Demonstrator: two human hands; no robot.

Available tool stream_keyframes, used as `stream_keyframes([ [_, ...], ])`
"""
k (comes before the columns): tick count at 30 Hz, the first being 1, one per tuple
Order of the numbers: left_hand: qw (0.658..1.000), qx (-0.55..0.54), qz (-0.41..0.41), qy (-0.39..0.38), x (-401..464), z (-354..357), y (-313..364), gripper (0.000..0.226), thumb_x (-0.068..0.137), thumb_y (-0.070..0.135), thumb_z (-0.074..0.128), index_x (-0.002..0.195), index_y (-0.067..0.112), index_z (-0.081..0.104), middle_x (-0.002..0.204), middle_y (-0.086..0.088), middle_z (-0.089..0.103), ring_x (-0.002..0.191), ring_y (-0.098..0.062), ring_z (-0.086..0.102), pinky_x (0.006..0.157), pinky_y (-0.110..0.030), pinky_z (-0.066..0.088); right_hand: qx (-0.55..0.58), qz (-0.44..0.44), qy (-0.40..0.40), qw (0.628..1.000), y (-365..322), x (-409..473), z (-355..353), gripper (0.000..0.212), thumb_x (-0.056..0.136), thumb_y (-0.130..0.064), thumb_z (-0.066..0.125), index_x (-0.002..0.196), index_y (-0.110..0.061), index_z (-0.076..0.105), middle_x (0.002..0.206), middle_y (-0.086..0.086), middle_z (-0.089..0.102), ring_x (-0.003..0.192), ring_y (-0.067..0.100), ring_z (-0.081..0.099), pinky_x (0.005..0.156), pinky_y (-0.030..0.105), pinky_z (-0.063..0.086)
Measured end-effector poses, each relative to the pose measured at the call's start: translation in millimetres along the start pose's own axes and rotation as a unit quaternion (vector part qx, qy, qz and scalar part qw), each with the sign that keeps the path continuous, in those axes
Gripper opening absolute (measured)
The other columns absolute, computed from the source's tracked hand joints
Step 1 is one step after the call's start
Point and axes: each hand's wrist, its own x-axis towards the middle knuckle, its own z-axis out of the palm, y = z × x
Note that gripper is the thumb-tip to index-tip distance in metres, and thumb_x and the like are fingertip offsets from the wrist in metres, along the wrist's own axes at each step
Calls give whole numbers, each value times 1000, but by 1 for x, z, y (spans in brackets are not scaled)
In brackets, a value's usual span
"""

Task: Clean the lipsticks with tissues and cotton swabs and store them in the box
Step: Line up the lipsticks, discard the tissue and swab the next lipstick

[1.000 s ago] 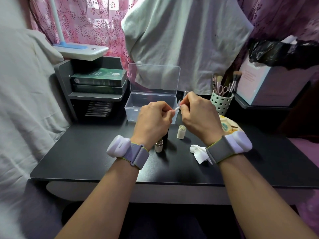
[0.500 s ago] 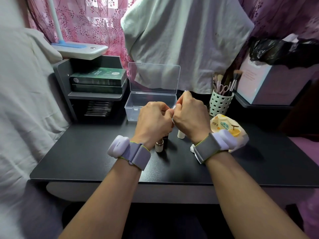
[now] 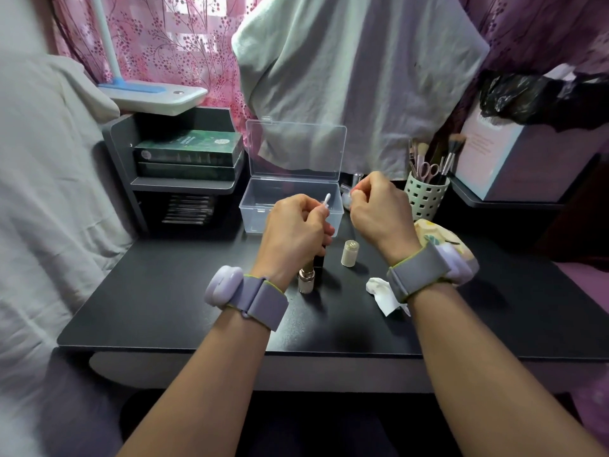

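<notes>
My left hand [image 3: 295, 230] is closed around a cotton swab [image 3: 326, 198] whose white tip points up over the clear plastic box [image 3: 263, 209]. The box stands open at the back of the black desk [image 3: 171, 291] with its lid up. Below my left hand a gold lipstick [image 3: 305, 281] rises into the palm, and I cannot tell whether the hand holds it. A dark tube [image 3: 319, 258] is beside it. A beige cap [image 3: 349, 253] stands upright. My right hand [image 3: 379, 212] is pinched shut, with a reddish spot at its fingertips. A crumpled tissue [image 3: 384, 293] lies by my right wrist.
A brush holder [image 3: 425, 197] with brushes and scissors stands at the back right, and a yellow tissue pack [image 3: 435, 230] lies in front of it. A shelf with green boxes [image 3: 188, 156] and a lamp base [image 3: 155, 95] are at the back left. Cloth hangs behind the box.
My hands met in front of the box and have drawn apart again. The swab now sticks up from my left hand, and my right hand has moved right and slightly up.
</notes>
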Motion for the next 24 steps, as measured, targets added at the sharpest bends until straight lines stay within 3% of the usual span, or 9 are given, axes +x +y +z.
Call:
stream_keyframes([
  [9,999,13,45,10,30,24,19,16,97,12,59,83,17,62,71,-5,73,61,-24,69,62,-47,63,33,-27,63,997,0,17,-11,16,97,-28,52,83,-18,51,83,6,71,84,33,63,72,38,45],
  [14,998,-9,64,13,47,48,40,9,93,12,61,86,14,65,69,-4,73,60,-20,68,67,-49,63,60,-43,150,986,7,34,-35,15,91,-25,59,80,-15,59,76,2,70,78,29,64,75,42,49],
  [19,996,-8,86,1,66,78,63,11,79,20,54,83,21,64,71,5,75,79,-25,73,80,-49,61,69,-59,211,973,25,57,-68,12,90,-25,63,82,-15,63,74,-4,70,72,20,66,79,42,51],
  [24,994,-8,108,-16,84,117,88,19,68,21,50,80,23,65,73,4,76,88,-29,73,82,-50,60,53,-47,245,967,44,85,-104,7,90,-21,64,88,-16,67,78,-3,71,77,20,67,77,36,50],
])
